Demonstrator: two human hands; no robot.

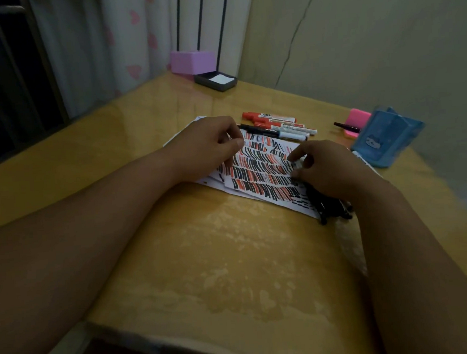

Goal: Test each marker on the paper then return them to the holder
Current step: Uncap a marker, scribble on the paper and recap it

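Your right hand lies nearest, fingers seemingly pinching a light, slick marker over the flimsy paper. Your left hand, loosely curled, pins it. Beyond the right fingers stands the holder.

Dim light. Glossy yellow table. Far beyond the grip, heart-print curtain; right of it, cracked beige wall. Dark window bars far left.

Left hand touches paper; right hand pinches marker.
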